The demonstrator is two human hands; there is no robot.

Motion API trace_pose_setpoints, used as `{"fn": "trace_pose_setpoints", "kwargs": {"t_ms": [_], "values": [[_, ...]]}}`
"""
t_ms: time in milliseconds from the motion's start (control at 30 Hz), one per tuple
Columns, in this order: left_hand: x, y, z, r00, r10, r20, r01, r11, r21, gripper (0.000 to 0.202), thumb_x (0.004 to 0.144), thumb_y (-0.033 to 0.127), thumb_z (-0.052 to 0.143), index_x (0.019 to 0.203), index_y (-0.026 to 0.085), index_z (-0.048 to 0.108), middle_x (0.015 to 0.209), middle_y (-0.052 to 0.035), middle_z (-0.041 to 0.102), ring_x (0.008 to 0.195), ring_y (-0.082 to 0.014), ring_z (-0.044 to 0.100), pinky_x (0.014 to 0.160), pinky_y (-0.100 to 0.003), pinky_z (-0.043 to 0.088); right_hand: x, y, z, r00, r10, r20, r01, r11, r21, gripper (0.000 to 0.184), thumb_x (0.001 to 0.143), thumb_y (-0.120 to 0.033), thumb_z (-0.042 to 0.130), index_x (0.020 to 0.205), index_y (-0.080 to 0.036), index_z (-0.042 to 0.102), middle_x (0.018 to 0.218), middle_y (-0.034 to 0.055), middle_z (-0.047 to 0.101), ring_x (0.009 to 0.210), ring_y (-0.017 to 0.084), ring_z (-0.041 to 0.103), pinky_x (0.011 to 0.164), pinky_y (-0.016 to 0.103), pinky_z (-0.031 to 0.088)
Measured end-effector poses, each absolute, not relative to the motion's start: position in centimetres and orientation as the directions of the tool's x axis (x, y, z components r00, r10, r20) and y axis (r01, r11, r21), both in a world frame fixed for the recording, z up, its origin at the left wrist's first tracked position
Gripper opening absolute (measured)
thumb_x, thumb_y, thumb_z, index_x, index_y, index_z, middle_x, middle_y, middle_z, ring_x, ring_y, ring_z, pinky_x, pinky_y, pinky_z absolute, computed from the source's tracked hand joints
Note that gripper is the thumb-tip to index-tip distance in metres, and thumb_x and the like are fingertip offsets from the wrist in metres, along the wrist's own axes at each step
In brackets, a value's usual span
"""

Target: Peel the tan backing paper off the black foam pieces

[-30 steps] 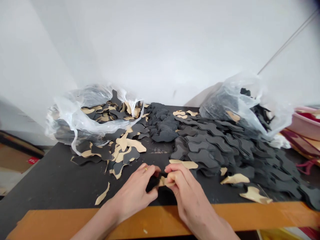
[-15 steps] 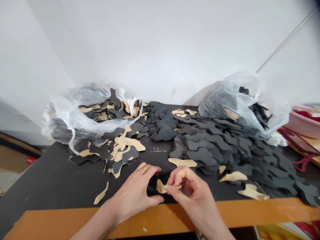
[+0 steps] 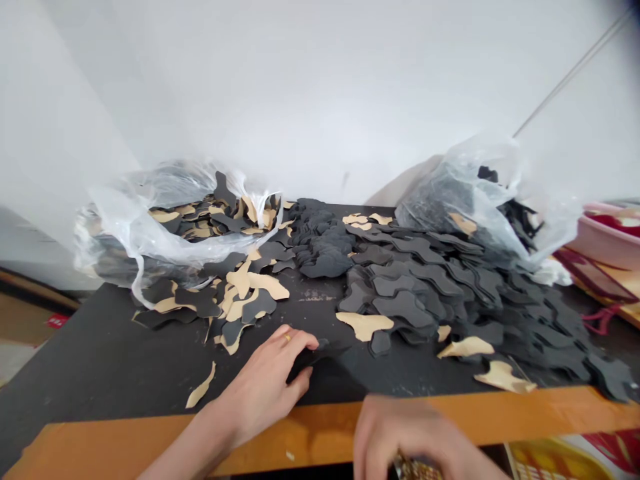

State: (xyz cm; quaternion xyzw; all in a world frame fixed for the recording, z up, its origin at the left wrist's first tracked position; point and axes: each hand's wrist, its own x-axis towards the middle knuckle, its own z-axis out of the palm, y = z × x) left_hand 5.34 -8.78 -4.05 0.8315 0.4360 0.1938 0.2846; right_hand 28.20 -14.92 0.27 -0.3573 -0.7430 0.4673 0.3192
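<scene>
My left hand (image 3: 273, 373), a ring on one finger, is over the dark table near its front edge. Its thumb and fingers are closed on a thin black cut-out piece (image 3: 327, 349), which sticks out to the right and is hard to see against the tabletop. My right hand (image 3: 400, 433) is low at the table's front edge, smeared by motion. Its fingers point down and whatever they hold is hidden. Beyond my hands, a tan paper backing piece (image 3: 365, 324) lies beside the overlapping wavy black pieces (image 3: 405, 310).
On the left, an open clear plastic bag (image 3: 165, 247) holds black and tan pieces, with tan scraps (image 3: 245, 287) spilled before it. A neat black stack (image 3: 323, 247) stands mid-table. Another plastic bag (image 3: 440, 193) and a pink basin (image 3: 607, 233) are at the right. Orange tape (image 3: 175, 440) covers the front edge.
My right hand has moved down and toward me from beside my left hand, to the table edge. The tan paper it pinched is no longer visible. My left hand has stayed nearly in place.
</scene>
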Motion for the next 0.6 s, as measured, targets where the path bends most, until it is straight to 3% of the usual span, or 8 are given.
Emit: {"fn": "trace_pose_setpoints", "kwargs": {"t_ms": [33,100,133,267,400,600], "values": [[5.4,-8.8,-4.0,0.544,0.837,0.064,0.621,-0.453,0.640,0.025,0.087,0.011,0.051,0.109,0.021,0.055,0.103,-0.0060,0.065,0.101,-0.0235,0.058,0.087,-0.038,0.050,28.9,-14.4,-0.4,-0.491,0.862,0.122,0.290,0.295,-0.910,0.012,0.088,-0.031,0.068,0.086,-0.023,0.060,0.089,0.0032,0.066,0.078,0.016,0.063,0.068,0.027,0.054],[5.4,-8.8,-4.0,0.538,0.842,0.051,0.636,-0.444,0.631,0.024,0.087,0.011,0.051,0.109,0.021,0.056,0.103,-0.0068,0.065,0.104,-0.0243,0.058,0.088,-0.039,0.050,29.9,-13.2,-2.2,-0.244,0.942,0.232,0.538,0.330,-0.776,0.010,0.088,-0.021,0.066,0.094,-0.023,0.059,0.093,0.0033,0.063,0.073,0.014,0.060,0.066,0.026,0.053],[5.3,-8.9,-4.1,0.538,0.842,0.049,0.640,-0.445,0.627,0.024,0.087,0.011,0.051,0.109,0.021,0.056,0.104,-0.0070,0.065,0.104,-0.0245,0.058,0.088,-0.039,0.050,30.1,-12.6,-3.2,-0.210,0.943,0.257,0.606,0.332,-0.723,0.013,0.089,-0.017,0.063,0.100,-0.023,0.060,0.094,0.0034,0.062,0.069,0.013,0.059,0.064,0.025,0.052],[5.2,-9.3,-4.5,0.549,0.832,0.076,0.627,-0.470,0.622,0.025,0.086,0.011,0.053,0.109,0.023,0.055,0.109,-0.0065,0.064,0.103,-0.0227,0.059,0.089,-0.038,0.052,29.6,-10.9,-5.9,-0.303,0.905,0.299,0.656,0.426,-0.623,0.030,0.091,-0.010,0.054,0.117,-0.024,0.062,0.107,0.0068,0.061,0.075,0.013,0.063,0.069,0.024,0.056],[5.2,-9.6,-5.0,0.550,0.817,0.172,0.576,-0.521,0.630,0.022,0.086,0.008,0.055,0.103,0.023,0.055,0.113,-0.0057,0.066,0.107,-0.0211,0.059,0.090,-0.034,0.053,29.2,-10.4,-6.2,-0.347,0.848,0.400,0.638,0.527,-0.561,0.026,0.093,-0.009,0.050,0.106,-0.022,0.069,0.103,0.0083,0.063,0.088,0.015,0.067,0.075,0.023,0.057],[5.1,-9.9,-5.7,0.574,0.780,0.249,0.550,-0.592,0.589,0.020,0.091,0.009,0.050,0.101,0.023,0.060,0.119,-0.0052,0.067,0.112,-0.0218,0.056,0.092,-0.035,0.053,29.9,-10.6,-6.4,-0.398,0.781,0.480,0.681,0.603,-0.415,0.028,0.095,-0.009,0.046,0.096,-0.020,0.072,0.096,0.0085,0.066,0.084,0.014,0.068,0.073,0.022,0.058]]}}
